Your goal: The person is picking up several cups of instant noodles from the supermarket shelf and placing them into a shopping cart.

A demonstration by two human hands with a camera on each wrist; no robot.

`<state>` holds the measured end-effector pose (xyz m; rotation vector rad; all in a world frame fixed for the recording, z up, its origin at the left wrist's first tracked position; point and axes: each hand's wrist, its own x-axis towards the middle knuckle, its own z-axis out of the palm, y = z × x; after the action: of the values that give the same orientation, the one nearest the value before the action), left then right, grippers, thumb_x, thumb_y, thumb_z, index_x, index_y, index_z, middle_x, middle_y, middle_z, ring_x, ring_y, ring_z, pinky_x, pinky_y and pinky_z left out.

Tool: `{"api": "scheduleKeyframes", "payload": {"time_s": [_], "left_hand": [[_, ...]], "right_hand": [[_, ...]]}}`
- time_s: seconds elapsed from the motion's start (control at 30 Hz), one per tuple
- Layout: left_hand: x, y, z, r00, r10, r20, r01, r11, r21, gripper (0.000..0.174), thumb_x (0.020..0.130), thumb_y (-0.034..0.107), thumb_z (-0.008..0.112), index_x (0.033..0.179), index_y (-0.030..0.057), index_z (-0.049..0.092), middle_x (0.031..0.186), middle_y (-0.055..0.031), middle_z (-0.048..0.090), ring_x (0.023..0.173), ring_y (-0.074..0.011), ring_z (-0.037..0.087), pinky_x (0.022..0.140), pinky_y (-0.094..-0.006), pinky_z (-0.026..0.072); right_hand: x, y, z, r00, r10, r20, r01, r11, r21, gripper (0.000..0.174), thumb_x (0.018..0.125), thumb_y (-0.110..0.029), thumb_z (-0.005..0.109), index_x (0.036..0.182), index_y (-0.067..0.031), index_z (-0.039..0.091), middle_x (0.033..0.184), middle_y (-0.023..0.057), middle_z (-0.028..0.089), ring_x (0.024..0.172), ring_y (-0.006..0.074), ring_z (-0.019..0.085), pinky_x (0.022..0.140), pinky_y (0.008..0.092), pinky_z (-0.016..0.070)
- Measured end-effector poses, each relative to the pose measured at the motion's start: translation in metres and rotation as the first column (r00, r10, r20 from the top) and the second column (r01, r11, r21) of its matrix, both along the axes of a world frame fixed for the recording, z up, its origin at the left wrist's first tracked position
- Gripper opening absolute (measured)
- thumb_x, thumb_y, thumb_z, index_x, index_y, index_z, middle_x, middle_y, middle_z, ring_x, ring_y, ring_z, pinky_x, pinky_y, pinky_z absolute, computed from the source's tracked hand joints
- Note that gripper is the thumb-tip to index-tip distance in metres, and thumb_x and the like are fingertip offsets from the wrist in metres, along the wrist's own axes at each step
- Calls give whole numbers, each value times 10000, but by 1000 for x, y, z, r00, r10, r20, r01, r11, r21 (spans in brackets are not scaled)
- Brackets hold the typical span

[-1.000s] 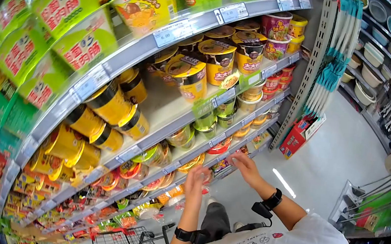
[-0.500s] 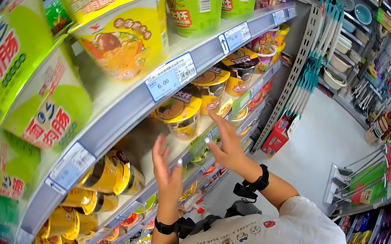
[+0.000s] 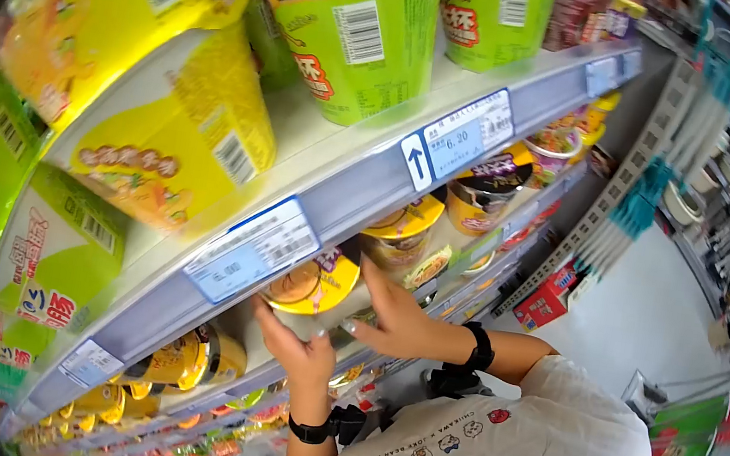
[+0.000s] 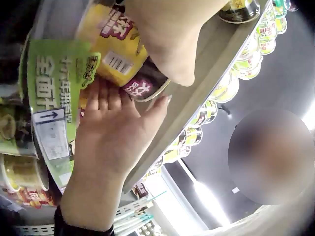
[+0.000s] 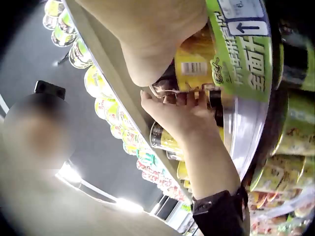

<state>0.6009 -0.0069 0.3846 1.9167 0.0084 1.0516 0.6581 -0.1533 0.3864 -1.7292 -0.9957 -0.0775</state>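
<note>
A yellow-and-black instant noodle cup (image 3: 320, 285) stands on the second shelf, under the edge of the top one. My left hand (image 3: 302, 359) reaches to its left side, and my right hand (image 3: 403, 324) to its right side. The left wrist view shows the right hand (image 4: 110, 132) with fingers extended along the cup (image 4: 120, 56) and thumb beside its dark end. In the right wrist view, the left hand's (image 5: 184, 118) fingers lie against the cup (image 5: 193, 66), their tips partly hidden. Neither hand wraps around it.
Above the hands, the top shelf's edge carries price labels (image 3: 255, 250). Yellow noodle tubs (image 3: 165, 125) and green cups (image 3: 362, 50) stand on it. Another noodle cup (image 3: 402, 229) is just right of the hands. A red box (image 3: 551, 296) stands at the shelf's end.
Both hands have moved up and forward from in front of the shelves to the noodle cup's sides. The head view has come closer to the top shelf.
</note>
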Motion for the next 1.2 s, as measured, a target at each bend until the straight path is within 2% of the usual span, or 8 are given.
{"api": "scheduleKeyframes", "payload": {"time_s": [0.2, 0.27, 0.33, 0.57, 0.7, 0.93, 1.07, 1.2], "left_hand": [[-19, -38, -23, 975, 107, 195, -107, 994, -9, 935, 810, 621, 428, 1357, -43, 63, 1366, -216, 224, 1233, -297, 325, 1009, -420, 289], [-37, -45, -25, 982, 126, 141, -133, 990, 39, 1010, 703, 652, 523, 1305, -89, 193, 1289, -226, 325, 1165, -297, 400, 970, -406, 333], [-52, -52, -26, 987, 119, 112, -116, 993, -31, 1063, 560, 686, 632, 1229, -98, 373, 1159, -205, 478, 1071, -312, 490, 936, -414, 357], [-136, -69, -26, 936, 297, 191, -347, 873, 341, 718, 777, 528, 480, 1284, 29, 385, 1294, -178, 424, 1183, -384, 405, 950, -549, 305], [-206, -72, -9, 842, 490, 227, -524, 641, 560, 678, 831, 481, 418, 1310, 8, 331, 1062, -238, 561, 978, -406, 539, 863, -505, 380], [-383, -96, -20, 613, 761, 212, -765, 506, 399, 600, 824, 331, 429, 1243, -96, 387, 1045, -293, 568, 974, -373, 567, 883, -410, 407], [-460, -113, -46, 527, 841, 120, -850, 521, 83, 593, 841, 283, 418, 1290, -93, 322, 1134, -297, 528, 1139, -340, 487, 969, -390, 344], [-521, -124, -44, 463, 886, 23, -868, 459, -193, 623, 786, 204, 485, 1308, -83, 304, 1114, -251, 565, 1100, -258, 517, 974, -353, 331]], "right_hand": [[22, -12, -31, 940, 313, 133, -338, 904, 260, 939, 725, -291, 616, 1341, 116, 36, 1383, 301, 162, 1292, 402, 208, 1051, 430, 192], [15, -5, -64, 919, 391, 55, -369, 801, 471, 991, 735, -368, 614, 1331, 134, 2, 1371, 291, 206, 1265, 370, 280, 1040, 421, 218], [6, -12, -74, 802, 588, -101, -448, 705, 550, 988, 685, -355, 681, 1336, 87, 84, 1336, 234, 309, 1210, 301, 383, 1007, 386, 290], [-37, -5, -100, 209, 940, -271, -630, 341, 698, 892, 654, -377, 742, 1303, 10, 268, 1281, 152, 414, 1162, 246, 444, 967, 365, 357], [-93, 7, -99, -49, 858, -511, -518, 416, 748, 904, 663, -469, 722, 1311, -23, 276, 1277, 135, 421, 1168, 242, 439, 978, 381, 362], [-257, 45, -63, 35, 945, -326, -721, 250, 646, 779, 809, -376, 588, 1333, 6, 157, 1311, 129, 343, 1207, 212, 363, 1007, 365, 301], [-336, 58, -83, -8, 917, -398, -775, 246, 582, 709, 829, -216, 562, 1346, -4, 125, 1314, 123, 331, 1219, 206, 338, 1025, 357, 254], [-403, 63, -88, 127, 939, -320, -915, 236, 328, 671, 826, -163, 545, 1341, -7, 145, 1304, 125, 352, 1214, 198, 353, 1012, 351, 275]]}}
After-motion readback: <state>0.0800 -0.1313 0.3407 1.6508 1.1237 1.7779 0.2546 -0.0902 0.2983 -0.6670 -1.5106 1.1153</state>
